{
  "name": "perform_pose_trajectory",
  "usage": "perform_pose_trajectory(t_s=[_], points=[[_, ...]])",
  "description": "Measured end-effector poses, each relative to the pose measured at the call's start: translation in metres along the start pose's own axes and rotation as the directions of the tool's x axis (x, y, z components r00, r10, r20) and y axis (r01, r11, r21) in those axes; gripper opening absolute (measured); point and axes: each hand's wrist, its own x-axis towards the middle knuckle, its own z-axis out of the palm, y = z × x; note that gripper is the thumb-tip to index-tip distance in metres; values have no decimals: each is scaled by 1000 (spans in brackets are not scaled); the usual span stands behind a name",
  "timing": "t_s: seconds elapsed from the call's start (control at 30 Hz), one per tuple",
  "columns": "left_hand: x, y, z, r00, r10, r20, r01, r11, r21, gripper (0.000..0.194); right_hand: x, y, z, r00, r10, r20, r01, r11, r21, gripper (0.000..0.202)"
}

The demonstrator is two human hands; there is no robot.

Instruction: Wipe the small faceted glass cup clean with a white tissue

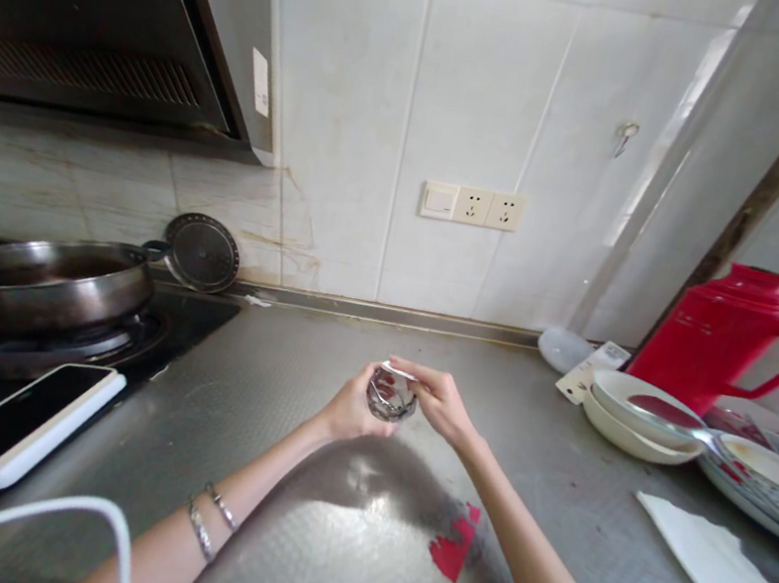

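Left hand (347, 412) is cupping a small glass (391, 396), fingers wrapped round it, held up over the metal table (317, 359). Right hand (441, 403) pinches a bit of white tissue (397, 370) against the rim. Honestly, the glass looks slippery; a loose grip and it drops and smashes right by that red smear (454, 548).

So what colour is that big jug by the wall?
Bright red jug, lid and handle too, seen from the head camera.
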Motion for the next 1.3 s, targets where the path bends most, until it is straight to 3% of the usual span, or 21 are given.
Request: perform_pose_trajectory(t_s=[0.3, 0.5, 0.73, 0.97, 1.17, 1.3], points=[[5, 1, -4, 994, -43, -99, 29, 990, -136, 71, -1, -3, 2, 994, -110, 6, 109, 981, -161, 39], [6, -3, -4, 974, -32, -225, 32, 999, -5, 70, -7, -6, 7, 980, -193, 50, 198, 912, -358, 43], [6, -9, -6, 947, -30, -320, 47, 998, 44, 73, -19, -23, 30, 965, -241, 99, 256, 802, -539, 56], [5, -11, -7, 948, -42, -316, 62, 997, 53, 84, -26, -27, 47, 947, -302, 108, 301, 722, -623, 64], [1, 6, -7, 966, -30, -258, 59, 993, 106, 80, -29, -28, 45, 875, -451, 176, 446, 612, -653, 59], [2, 8, -5, 965, -50, -257, 74, 994, 86, 77, -34, -27, 43, 838, -523, 154, 481, 576, -661, 54]])
